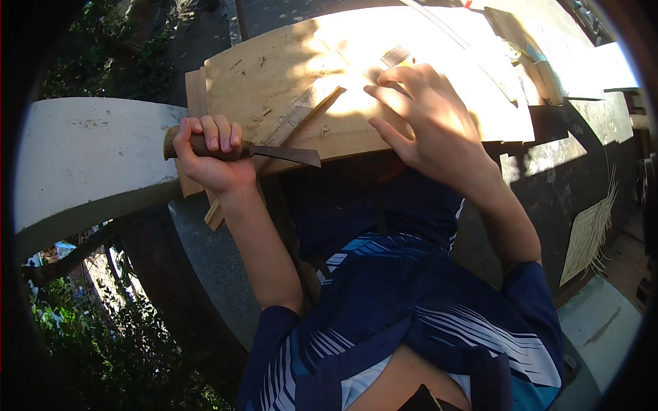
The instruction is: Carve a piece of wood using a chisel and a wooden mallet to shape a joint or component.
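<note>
My left hand (218, 164) is closed round the wooden handle of a knife (288, 155) with a flat, slant-tipped blade. The blade points right, above the near edge of a pale wooden board (274, 68). Over the sunlit part of the board, my right hand (435, 127) has its fingers spread and nothing visible in them. A narrow wooden strip (291, 125) lies slantwise on the board between my hands. Just beyond my right fingertips is a small flat wooden piece (395, 56). Glare washes out the surface around it.
Wood shavings (266, 111) are scattered on the board. A long thin strip (473, 51) crosses its far right. At left runs a white ledge (96, 154). More wooden pieces (545, 79) lie at the right, and a frayed woven piece (586, 233) rests lower right.
</note>
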Action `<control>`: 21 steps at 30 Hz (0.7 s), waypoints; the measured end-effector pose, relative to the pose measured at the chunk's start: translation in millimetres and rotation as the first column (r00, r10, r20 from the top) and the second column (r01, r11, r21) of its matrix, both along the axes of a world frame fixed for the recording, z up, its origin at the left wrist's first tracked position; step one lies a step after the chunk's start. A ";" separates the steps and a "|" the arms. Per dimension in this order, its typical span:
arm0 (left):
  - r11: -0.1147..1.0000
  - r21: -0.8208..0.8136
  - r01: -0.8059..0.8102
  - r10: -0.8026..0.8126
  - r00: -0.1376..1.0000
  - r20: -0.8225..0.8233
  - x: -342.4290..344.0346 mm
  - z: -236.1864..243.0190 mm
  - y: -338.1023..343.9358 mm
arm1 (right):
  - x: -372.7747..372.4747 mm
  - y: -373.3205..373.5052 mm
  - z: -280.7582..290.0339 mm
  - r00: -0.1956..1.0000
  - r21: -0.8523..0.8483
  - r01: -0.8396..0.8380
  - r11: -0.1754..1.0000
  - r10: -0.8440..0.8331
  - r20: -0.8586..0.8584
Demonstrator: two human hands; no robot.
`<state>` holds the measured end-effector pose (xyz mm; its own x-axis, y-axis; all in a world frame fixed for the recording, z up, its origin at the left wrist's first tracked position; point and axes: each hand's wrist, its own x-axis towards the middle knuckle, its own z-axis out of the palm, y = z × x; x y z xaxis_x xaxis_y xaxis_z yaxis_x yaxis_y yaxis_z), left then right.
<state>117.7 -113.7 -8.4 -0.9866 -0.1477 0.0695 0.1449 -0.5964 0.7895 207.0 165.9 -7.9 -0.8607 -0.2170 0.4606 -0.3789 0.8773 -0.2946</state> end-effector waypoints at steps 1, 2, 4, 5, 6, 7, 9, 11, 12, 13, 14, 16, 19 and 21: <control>1.000 0.028 0.014 -0.014 1.000 0.003 -1.0 -2.8 -2.2 | -11.4 -7.2 -1.0 0.995 0.017 -0.088 0.996 0.089 -0.050; 0.998 0.059 0.011 -0.011 1.000 0.012 -1.9 -5.0 -4.2 | -22.3 -15.3 -3.6 0.992 0.007 -0.119 0.993 0.119 -0.041; 0.997 0.070 0.030 -0.030 1.000 0.003 -2.5 -8.4 -7.0 | -40.0 -25.2 -9.0 0.987 0.082 -0.156 0.984 0.152 0.050; 0.996 0.075 0.038 -0.038 0.999 -0.008 -1.8 -9.8 -8.2 | -45.1 -27.6 -11.1 0.981 0.121 -0.172 0.978 0.159 0.111; 0.997 0.080 0.012 -0.014 1.000 0.020 -0.7 -11.2 -8.5 | -47.6 -30.4 -13.1 0.982 0.118 -0.177 0.977 0.168 0.082; 0.996 0.086 -0.002 -0.001 1.000 0.031 1.0 -12.6 -8.8 | -49.4 -31.0 -14.0 0.975 0.061 -0.221 0.973 0.219 0.033; 0.994 0.104 -0.031 0.026 0.998 0.054 2.9 -16.2 -8.0 | -50.5 -30.0 -15.1 0.973 -0.014 -0.229 0.973 0.229 0.000; 0.984 0.168 -0.062 0.054 0.997 0.049 2.8 -20.9 -6.3 | -52.7 -28.2 -15.8 0.973 -0.128 -0.222 0.967 0.228 0.031; 0.979 0.173 -0.107 0.090 0.990 0.104 2.8 -22.5 -6.5 | -52.7 -26.7 -15.7 0.978 -0.038 -0.206 0.978 0.205 -0.032; 0.973 0.159 -0.169 0.148 0.979 0.138 3.0 -24.8 -5.0 | -55.9 -26.9 -15.9 0.973 0.010 -0.225 0.974 0.225 -0.048; 0.964 0.182 -0.192 0.161 0.971 0.174 3.3 -25.8 -5.7 | -56.2 -26.3 -15.8 0.973 0.063 -0.229 0.971 0.227 0.037; 0.946 0.203 -0.251 0.201 0.950 0.239 4.4 -28.8 -6.3 | -59.2 -27.6 -16.5 0.963 0.067 -0.268 0.961 0.266 0.029; 0.956 0.160 -0.245 0.210 0.955 0.210 5.7 -34.4 -8.3 | -57.7 -27.8 -18.7 0.966 0.150 -0.249 0.957 0.234 0.110; 0.946 0.195 -0.258 0.210 0.949 0.237 4.4 -38.7 -8.9 | -52.6 -25.6 -19.7 0.967 0.144 -0.249 0.958 0.238 0.091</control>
<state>122.1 -122.6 -47.2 -0.9105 -0.3638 -0.1964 0.1465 -0.7282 0.6695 154.3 140.3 -27.6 -0.8027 -0.4873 0.3438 -0.5694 0.7978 -0.1984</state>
